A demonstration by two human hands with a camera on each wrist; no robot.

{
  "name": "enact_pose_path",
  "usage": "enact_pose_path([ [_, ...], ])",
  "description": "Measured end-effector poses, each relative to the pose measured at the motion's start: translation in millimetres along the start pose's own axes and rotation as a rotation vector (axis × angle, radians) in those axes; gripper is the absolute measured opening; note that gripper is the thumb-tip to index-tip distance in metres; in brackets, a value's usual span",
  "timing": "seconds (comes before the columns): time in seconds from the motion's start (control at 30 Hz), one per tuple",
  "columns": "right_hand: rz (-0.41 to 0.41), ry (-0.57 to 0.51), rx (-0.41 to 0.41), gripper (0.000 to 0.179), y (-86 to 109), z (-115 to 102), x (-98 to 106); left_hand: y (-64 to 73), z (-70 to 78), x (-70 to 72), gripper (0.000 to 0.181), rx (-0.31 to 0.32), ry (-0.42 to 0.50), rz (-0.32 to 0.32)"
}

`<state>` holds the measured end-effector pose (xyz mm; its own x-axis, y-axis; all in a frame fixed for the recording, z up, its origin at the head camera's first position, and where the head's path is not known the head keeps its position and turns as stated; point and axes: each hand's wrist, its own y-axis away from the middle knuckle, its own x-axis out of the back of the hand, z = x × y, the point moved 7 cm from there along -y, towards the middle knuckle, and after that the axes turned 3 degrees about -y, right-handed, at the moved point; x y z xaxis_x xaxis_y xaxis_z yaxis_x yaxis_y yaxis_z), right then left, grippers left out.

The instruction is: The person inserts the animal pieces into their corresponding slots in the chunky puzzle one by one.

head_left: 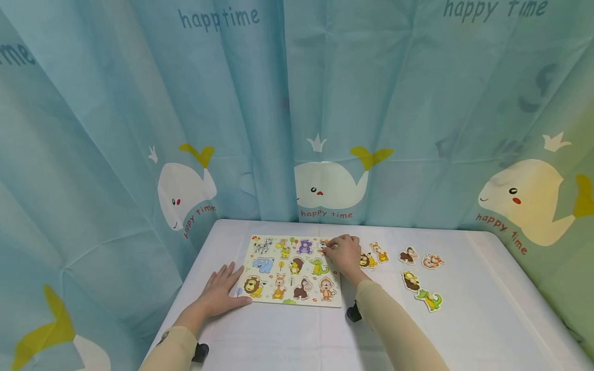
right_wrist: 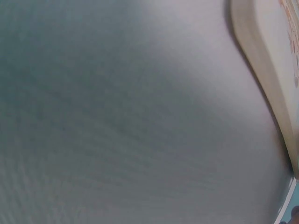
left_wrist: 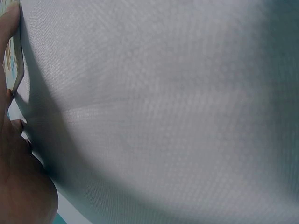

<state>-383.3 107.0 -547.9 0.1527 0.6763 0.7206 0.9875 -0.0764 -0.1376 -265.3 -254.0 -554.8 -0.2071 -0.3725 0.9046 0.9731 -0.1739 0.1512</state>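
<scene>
A wooden animal puzzle board [head_left: 292, 281] lies on the table, with pictures of animals in rows. My left hand [head_left: 220, 293] lies flat with fingers spread at the board's left side, its thumb along the lower left corner. In the left wrist view, part of the left hand [left_wrist: 21, 172] shows beside the board's edge [left_wrist: 18, 60]. At the board's upper right corner, my right hand [head_left: 345, 254] bends its fingers and pinches an orange animal puzzle piece [head_left: 322, 246], mostly covered by the fingertips. The right wrist view shows the board's rounded edge [right_wrist: 261, 60], not the fingers' grip.
Right of the board lie loose pieces: a lion [head_left: 367, 260], a kangaroo [head_left: 379, 252], a brown animal [head_left: 408, 255], a monkey [head_left: 432, 262], a hedgehog [head_left: 410, 281] and a crocodile [head_left: 429, 300]. A blue whale-print curtain [head_left: 260, 103] hangs behind the white table [head_left: 487, 319].
</scene>
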Motion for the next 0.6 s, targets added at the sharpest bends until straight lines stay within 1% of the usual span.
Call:
enact_pose_path([
  [0.2, -0.019, 0.011, 0.000, 0.020, 1.1, -2.1, 2.2, -0.7, 0.7, 0.2, 0.106, -0.008, -0.007, 0.003],
  [0.47, -0.033, -0.044, -0.019, 0.021, 1.2, 0.0, 10.0, 0.2, 1.2, 1.2, 0.105, -0.008, -0.002, -0.002],
  [0.6, -0.040, -0.053, -0.013, 0.023, 1.8, 0.7, 13.9, 0.2, 1.1, 1.3, 0.105, -0.007, 0.000, -0.005],
])
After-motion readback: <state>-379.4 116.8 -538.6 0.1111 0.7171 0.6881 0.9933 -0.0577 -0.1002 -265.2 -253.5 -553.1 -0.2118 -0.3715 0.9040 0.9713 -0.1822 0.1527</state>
